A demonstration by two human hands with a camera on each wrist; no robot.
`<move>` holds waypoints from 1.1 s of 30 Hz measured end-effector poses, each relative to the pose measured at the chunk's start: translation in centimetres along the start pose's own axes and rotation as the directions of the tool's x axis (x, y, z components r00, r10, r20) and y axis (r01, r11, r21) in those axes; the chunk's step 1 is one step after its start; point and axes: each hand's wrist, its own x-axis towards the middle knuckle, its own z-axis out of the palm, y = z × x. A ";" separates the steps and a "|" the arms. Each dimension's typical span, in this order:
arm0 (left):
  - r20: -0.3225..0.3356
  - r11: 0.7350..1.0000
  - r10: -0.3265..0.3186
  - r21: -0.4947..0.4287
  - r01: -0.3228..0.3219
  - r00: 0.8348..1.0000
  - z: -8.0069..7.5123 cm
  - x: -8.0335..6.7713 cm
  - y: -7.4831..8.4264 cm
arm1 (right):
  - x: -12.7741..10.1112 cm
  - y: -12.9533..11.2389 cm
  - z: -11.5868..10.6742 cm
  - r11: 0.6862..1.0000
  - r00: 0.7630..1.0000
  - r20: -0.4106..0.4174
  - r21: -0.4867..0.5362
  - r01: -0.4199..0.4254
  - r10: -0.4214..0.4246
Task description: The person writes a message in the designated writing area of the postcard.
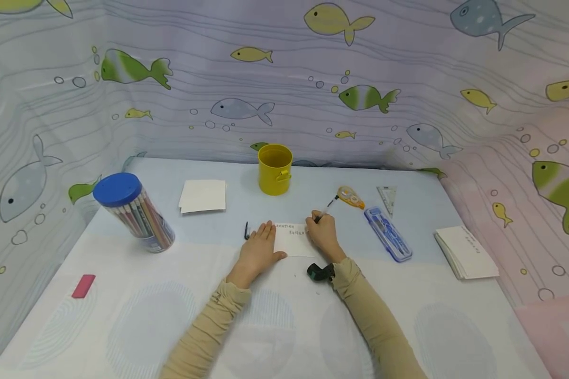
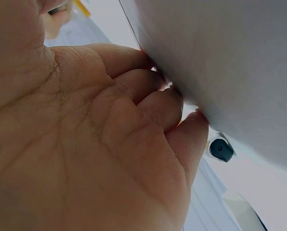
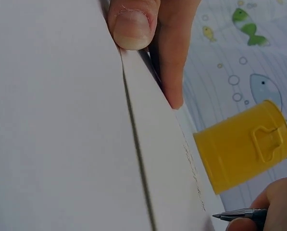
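Note:
A white sheet of paper [image 1: 294,243] bearing a few lines of small handwriting lies in front of me. My left hand [image 1: 260,251] rests on its left part, fingers extended and thumb out to the side; its palm fills much of the left wrist view. At the paper's right side my right hand [image 1: 323,236] grips a dark pen [image 1: 326,206]. In the right wrist view the pen's tip points at the sheet, close to the end of the written line. Just beyond the left fingertips is a small black-ended object [image 2: 221,149].
A yellow bucket [image 1: 274,176] stands behind the paper. Left are blank cards [image 1: 203,197], a blue-lidded pencil jar [image 1: 139,218] and a red block [image 1: 83,286]. Right are correction tape [image 1: 351,197], a set square [image 1: 387,199], a blue case [image 1: 388,234] and a card stack [image 1: 469,252].

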 end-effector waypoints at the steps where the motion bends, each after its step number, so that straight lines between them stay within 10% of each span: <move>1: 0.005 1.000 0.000 0.000 0.000 1.000 0.0 0.0 0.0 | -0.1 0.0 -0.1 1.000 1.000 -0.002 0.004 -0.005 0.005; 33: 0.015 1.000 -0.009 -0.016 0.009 1.000 -0.5 -0.3 0.3 | 0.1 0.3 -0.3 0.998 0.999 0.039 -0.048 0.032 -0.030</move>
